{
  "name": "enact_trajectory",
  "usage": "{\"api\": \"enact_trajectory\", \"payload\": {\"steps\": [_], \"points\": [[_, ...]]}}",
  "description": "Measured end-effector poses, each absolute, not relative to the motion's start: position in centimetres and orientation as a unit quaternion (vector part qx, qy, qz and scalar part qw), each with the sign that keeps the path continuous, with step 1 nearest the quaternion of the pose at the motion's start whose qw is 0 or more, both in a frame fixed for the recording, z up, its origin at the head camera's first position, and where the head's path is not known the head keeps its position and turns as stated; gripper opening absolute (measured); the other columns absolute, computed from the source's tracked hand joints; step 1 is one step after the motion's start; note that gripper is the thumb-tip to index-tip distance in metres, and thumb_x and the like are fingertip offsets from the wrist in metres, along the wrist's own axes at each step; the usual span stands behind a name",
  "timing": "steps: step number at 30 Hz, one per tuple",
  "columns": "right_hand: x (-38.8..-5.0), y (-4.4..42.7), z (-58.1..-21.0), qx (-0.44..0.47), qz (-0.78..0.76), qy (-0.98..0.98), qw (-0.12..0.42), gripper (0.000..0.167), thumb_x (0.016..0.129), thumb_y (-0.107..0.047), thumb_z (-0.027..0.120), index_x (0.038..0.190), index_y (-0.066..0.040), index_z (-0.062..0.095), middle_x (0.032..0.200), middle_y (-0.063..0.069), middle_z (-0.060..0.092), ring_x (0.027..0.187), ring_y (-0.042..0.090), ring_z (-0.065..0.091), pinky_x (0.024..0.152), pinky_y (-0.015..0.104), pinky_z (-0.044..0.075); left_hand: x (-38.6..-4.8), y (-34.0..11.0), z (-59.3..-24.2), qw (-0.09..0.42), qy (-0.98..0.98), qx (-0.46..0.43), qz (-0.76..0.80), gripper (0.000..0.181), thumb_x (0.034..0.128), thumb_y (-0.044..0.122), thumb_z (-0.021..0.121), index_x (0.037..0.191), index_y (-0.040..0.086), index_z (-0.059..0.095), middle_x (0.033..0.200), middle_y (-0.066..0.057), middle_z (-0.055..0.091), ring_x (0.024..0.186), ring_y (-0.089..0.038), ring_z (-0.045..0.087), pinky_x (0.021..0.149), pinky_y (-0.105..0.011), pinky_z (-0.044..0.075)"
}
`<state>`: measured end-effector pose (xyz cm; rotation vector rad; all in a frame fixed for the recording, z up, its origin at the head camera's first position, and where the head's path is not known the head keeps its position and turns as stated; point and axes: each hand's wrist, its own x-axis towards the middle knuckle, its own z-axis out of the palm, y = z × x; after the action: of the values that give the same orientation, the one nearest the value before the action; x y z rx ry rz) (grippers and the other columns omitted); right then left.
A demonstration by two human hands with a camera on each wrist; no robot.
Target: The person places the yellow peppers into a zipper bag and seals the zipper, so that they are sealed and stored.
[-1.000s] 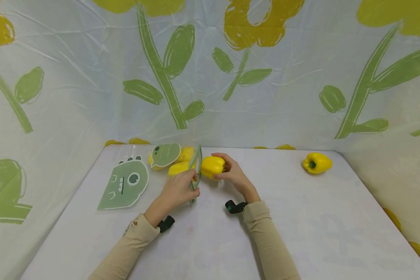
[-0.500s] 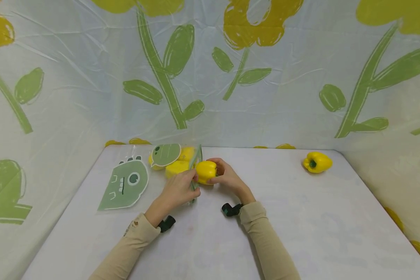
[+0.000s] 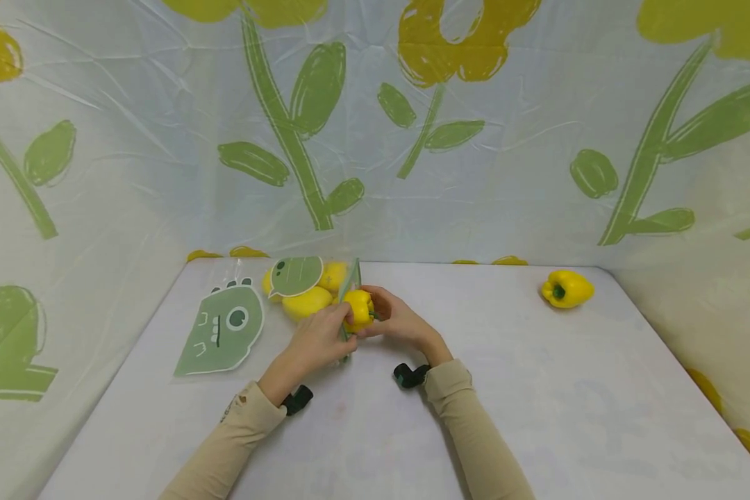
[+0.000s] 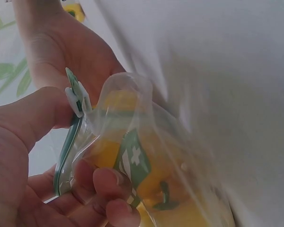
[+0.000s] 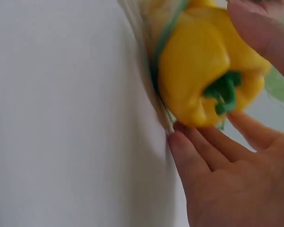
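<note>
A clear zip bag (image 3: 296,278) with a green print and green-edged mouth lies at the back, left of centre, its mouth facing right. Several yellow things show inside it, among them a lemon-like one (image 3: 306,303) and one with a green stem (image 4: 165,198). My left hand (image 3: 315,340) pinches the bag's rim between thumb and fingers. A yellow bell pepper (image 5: 194,61) is partly within the bag's mouth, its green stem turned outward. My right hand (image 3: 403,323) holds this pepper from the stem end, thumb on one side and fingers on the other.
A flat bag (image 3: 225,330) printed with a green one-eyed monster lies at the left. Another yellow bell pepper (image 3: 567,289) rests on its side at the far right of the white table (image 3: 537,403). A flower-printed curtain (image 3: 500,160) rises behind and beside the table.
My right hand has moved left, taking the pepper from outside the bag into its mouth, and its stem now shows. The lemon-like thing inside has shifted left. My left hand has stayed on the rim.
</note>
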<state>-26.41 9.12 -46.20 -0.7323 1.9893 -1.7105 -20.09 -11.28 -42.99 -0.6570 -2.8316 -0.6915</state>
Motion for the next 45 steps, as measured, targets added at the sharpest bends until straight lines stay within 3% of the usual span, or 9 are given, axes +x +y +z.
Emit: {"api": "enact_trajectory", "payload": {"steps": [3,7,12,23,28,34,40,45], "points": [[-26.8,10.3,-46.1,-0.229,-0.625,0.718,0.204,0.075,0.082,-0.001,0.075,0.148,-0.001,0.039,0.147,0.014,0.047,0.133,0.031,0.047,0.108,0.042,0.038,-20.1,-11.3,-43.0,0.074,-0.946,-0.216,-0.232,0.029,0.0748,0.017,0.078,0.093,0.013,0.056,0.075,0.003,0.052,0.057,-0.013,0.045,0.051,-0.028,0.039],[-26.9,11.7,-46.2,-0.169,-0.626,0.741,0.175,0.041,0.085,-0.008,0.074,0.125,-0.001,0.064,0.122,0.012,0.067,0.109,0.029,0.064,0.091,0.036,0.051,-20.2,-11.3,-43.0,0.074,-0.946,-0.216,-0.231,0.030,0.0741,0.018,0.079,0.093,0.013,0.056,0.075,0.002,0.053,0.056,-0.013,0.045,0.051,-0.029,0.039],[-26.8,11.9,-46.6,-0.154,-0.597,0.773,0.151,0.022,0.087,-0.015,0.073,0.105,-0.003,0.075,0.094,0.009,0.074,0.080,0.024,0.065,0.071,0.030,0.048,-20.2,-11.4,-43.0,0.072,-0.946,-0.216,-0.231,0.029,0.0741,0.017,0.078,0.092,0.013,0.056,0.074,0.002,0.053,0.057,-0.013,0.045,0.051,-0.029,0.039],[-26.0,8.5,-47.1,-0.159,-0.602,0.777,0.095,0.015,0.089,-0.009,0.071,0.100,-0.002,0.077,0.086,0.006,0.073,0.073,0.018,0.062,0.066,0.028,0.049,-19.9,-11.2,-43.1,0.076,-0.946,-0.217,-0.228,0.028,0.0746,0.016,0.078,0.092,0.015,0.056,0.080,0.003,0.056,0.057,-0.012,0.045,0.051,-0.028,0.039],[-25.5,7.0,-47.2,-0.158,-0.648,0.739,0.096,0.017,0.089,-0.001,0.069,0.104,0.006,0.073,0.094,0.015,0.074,0.078,0.022,0.071,0.075,0.031,0.056,-20.0,-11.1,-43.0,0.071,-0.946,-0.217,-0.231,0.028,0.0753,0.017,0.078,0.094,0.015,0.057,0.082,0.002,0.056,0.060,-0.013,0.047,0.052,-0.029,0.039],[-25.3,6.1,-47.5,-0.162,-0.652,0.736,0.082,0.018,0.090,0.005,0.065,0.106,0.011,0.070,0.096,0.021,0.073,0.082,0.023,0.071,0.073,0.026,0.054,-19.9,-11.1,-43.0,0.068,-0.946,-0.218,-0.229,0.028,0.0761,0.017,0.077,0.096,0.014,0.058,0.085,0.002,0.057,0.063,-0.015,0.048,0.052,-0.030,0.040],[-25.2,5.8,-47.7,-0.180,-0.642,0.740,0.087,0.021,0.087,0.009,0.062,0.107,0.015,0.068,0.101,0.023,0.072,0.087,0.013,0.068,0.075,0.024,0.052,-19.9,-11.1,-43.0,0.069,-0.945,-0.223,-0.230,0.026,0.0767,0.017,0.077,0.094,0.013,0.058,0.083,0.002,0.055,0.061,-0.015,0.047,0.052,-0.030,0.040],[-25.1,5.6,-47.9,-0.172,-0.639,0.746,0.077,0.021,0.088,0.008,0.062,0.106,0.012,0.070,0.100,0.019,0.073,0.086,0.009,0.066,0.074,0.022,0.050,-19.9,-11.1,-42.9,0.068,-0.944,-0.225,-0.230,0.025,0.0769,0.017,0.076,0.093,0.014,0.057,0.082,0.003,0.054,0.062,-0.014,0.047,0.052,-0.030,0.040]]}}
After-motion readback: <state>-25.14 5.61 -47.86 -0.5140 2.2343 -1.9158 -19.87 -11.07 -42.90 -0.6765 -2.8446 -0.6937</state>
